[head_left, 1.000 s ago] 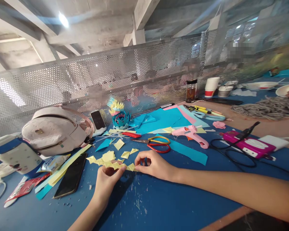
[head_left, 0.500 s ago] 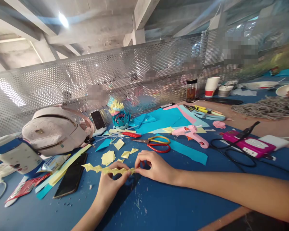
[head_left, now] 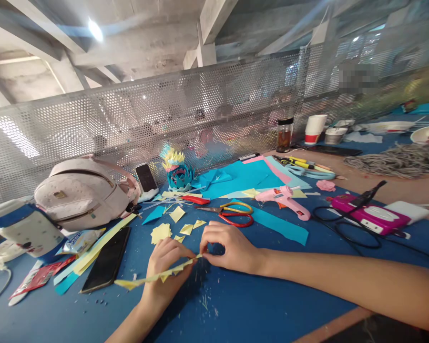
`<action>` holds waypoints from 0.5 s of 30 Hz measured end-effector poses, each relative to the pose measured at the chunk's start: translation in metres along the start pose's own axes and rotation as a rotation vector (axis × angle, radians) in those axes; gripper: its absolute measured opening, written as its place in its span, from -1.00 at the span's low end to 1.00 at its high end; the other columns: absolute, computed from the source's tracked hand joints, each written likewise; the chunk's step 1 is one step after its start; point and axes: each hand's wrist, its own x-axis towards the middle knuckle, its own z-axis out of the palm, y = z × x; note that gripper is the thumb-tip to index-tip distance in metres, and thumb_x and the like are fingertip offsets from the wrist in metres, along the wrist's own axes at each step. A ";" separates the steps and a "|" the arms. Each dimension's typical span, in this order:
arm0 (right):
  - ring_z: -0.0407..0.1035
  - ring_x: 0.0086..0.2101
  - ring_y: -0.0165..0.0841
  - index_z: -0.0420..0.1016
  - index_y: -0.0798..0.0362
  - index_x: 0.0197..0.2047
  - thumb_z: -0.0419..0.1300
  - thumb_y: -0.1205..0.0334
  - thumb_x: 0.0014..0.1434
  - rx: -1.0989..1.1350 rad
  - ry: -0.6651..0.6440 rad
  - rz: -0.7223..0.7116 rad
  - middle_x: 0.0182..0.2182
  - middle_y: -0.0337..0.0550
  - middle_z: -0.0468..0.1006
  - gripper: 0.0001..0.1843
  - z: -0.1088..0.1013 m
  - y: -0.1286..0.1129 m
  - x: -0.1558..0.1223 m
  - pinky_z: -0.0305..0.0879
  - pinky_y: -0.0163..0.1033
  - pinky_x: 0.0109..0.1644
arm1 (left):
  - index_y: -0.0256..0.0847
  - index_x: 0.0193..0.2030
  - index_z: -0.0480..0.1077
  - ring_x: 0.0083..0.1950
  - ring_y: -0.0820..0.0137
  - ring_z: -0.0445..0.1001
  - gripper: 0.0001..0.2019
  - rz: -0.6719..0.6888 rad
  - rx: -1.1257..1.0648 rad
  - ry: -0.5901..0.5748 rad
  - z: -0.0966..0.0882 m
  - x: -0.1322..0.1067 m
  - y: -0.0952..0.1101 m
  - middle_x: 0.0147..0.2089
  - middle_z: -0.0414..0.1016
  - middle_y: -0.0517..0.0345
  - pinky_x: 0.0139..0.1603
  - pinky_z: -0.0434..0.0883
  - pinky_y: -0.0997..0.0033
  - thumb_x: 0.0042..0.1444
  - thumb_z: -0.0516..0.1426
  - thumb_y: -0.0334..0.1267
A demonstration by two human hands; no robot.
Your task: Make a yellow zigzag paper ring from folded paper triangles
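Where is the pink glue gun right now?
In the head view the glue gun lies right of centre on the blue table, beyond the right hand, between the scissors and the magenta box.

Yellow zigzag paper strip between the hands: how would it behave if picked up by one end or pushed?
Probably floppy: the yellow zigzag strip sags past the left hand toward the table. Likely very light: the right hand holds its end in a fingertip pinch. Its thin cut points look easy to crease; a push would likely buckle it.
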 end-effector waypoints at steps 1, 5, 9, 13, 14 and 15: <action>0.35 -0.32 -0.38 0.46 0.05 -0.35 0.19 0.37 0.18 -0.061 -0.013 -0.069 -0.39 -0.24 0.52 -0.93 -0.001 0.001 0.000 0.22 -0.28 -0.16 | -0.14 -0.31 0.48 -0.33 0.36 0.44 -0.91 0.050 0.043 -0.010 -0.001 0.000 -0.001 -0.36 0.56 0.16 -0.26 0.28 0.32 0.21 0.17 -0.35; 0.28 -0.32 -0.33 0.45 0.04 -0.35 0.05 0.27 0.31 -0.340 -0.071 -0.298 -0.37 -0.16 0.52 -0.77 -0.005 0.007 0.001 0.16 -0.24 -0.24 | -0.12 -0.25 0.47 -0.33 0.37 0.37 -0.95 0.222 0.218 -0.038 -0.004 -0.002 -0.004 -0.31 0.54 0.18 -0.27 0.22 0.33 0.20 0.18 -0.35; 0.27 -0.32 -0.35 0.43 0.04 -0.36 0.03 0.24 0.35 -0.461 -0.097 -0.410 -0.35 -0.17 0.52 -0.74 -0.006 0.012 0.001 0.09 -0.24 -0.30 | -0.14 -0.30 0.45 -0.37 0.40 0.30 -0.91 0.345 0.354 -0.010 -0.001 -0.004 -0.005 -0.35 0.49 0.18 -0.30 0.17 0.35 0.24 0.16 -0.35; 0.27 -0.32 -0.35 0.43 0.04 -0.37 0.02 0.24 0.35 -0.485 -0.163 -0.446 -0.38 -0.19 0.50 -0.73 -0.005 0.019 0.001 0.06 -0.23 -0.32 | -0.18 -0.32 0.43 -0.37 0.39 0.30 -0.81 0.333 0.289 -0.074 0.003 -0.002 -0.002 -0.37 0.50 0.17 -0.27 0.18 0.34 0.31 0.07 -0.40; 0.27 -0.32 -0.35 0.43 0.04 -0.37 0.01 0.24 0.35 -0.488 -0.177 -0.444 -0.38 -0.19 0.50 -0.73 -0.004 0.020 0.000 0.06 -0.23 -0.32 | -0.18 -0.29 0.44 -0.37 0.39 0.30 -0.80 0.341 0.262 -0.102 0.002 -0.001 -0.002 -0.37 0.51 0.17 -0.26 0.18 0.33 0.32 0.04 -0.41; 0.27 -0.32 -0.35 0.42 0.04 -0.37 0.01 0.25 0.35 -0.490 -0.187 -0.445 -0.38 -0.19 0.49 -0.73 -0.004 0.021 0.000 0.05 -0.23 -0.33 | -0.18 -0.26 0.45 -0.36 0.39 0.31 -0.80 0.352 0.237 -0.126 0.002 0.000 -0.002 -0.36 0.52 0.16 -0.26 0.19 0.34 0.32 0.03 -0.43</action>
